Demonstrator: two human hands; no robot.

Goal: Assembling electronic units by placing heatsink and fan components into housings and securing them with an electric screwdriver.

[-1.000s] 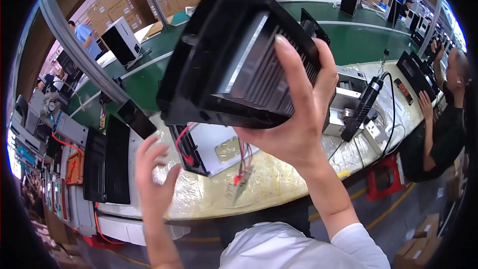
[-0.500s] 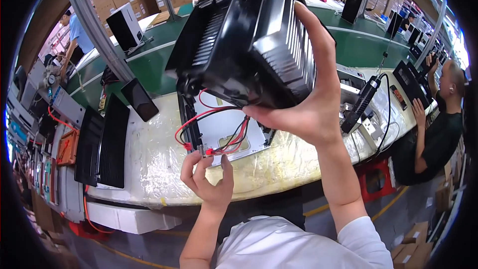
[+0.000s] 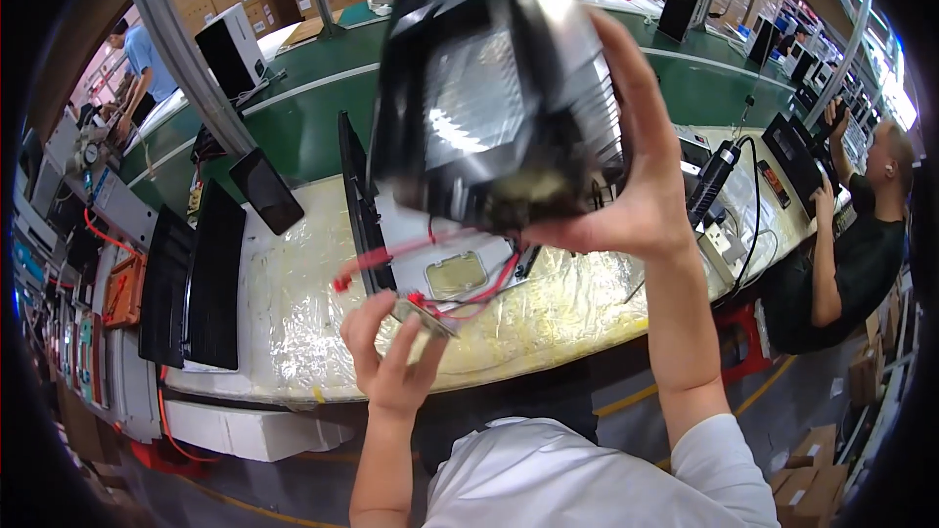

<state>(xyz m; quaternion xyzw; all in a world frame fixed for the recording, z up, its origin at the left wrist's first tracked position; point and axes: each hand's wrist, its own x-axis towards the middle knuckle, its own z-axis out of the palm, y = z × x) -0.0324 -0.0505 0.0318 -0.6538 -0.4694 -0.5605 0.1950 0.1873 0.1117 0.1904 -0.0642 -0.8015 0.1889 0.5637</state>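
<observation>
A glossy black plastic housing with slatted vents (image 3: 489,108) is held up over the bench in my right hand (image 3: 650,191), thumb underneath and fingers along its right side. Motion blurs part of it. My left hand (image 3: 386,357) pinches a small circuit board (image 3: 428,317) lower down, in front of the housing. Red and dark wires (image 3: 494,288) run from a red plug on the board up toward the housing. Another red lead with a loose plug (image 3: 342,284) hangs to the left. Behind these lies a white panel with an oblong cutout (image 3: 416,254), edged by an upright black side piece (image 3: 358,186).
Two black panels (image 3: 210,279) and a dark tablet-like slab (image 3: 266,192) are on the left. To the right are a black cylindrical power tool (image 3: 712,181), a power strip (image 3: 722,252) and cables. A co-worker (image 3: 841,244) handles a black panel at far right. A green conveyor (image 3: 313,132) runs behind.
My right hand has turned the housing so another face shows, moving slightly right. My left hand has come a little lower and nearer with the circuit board, now tilted; the wires have swung.
</observation>
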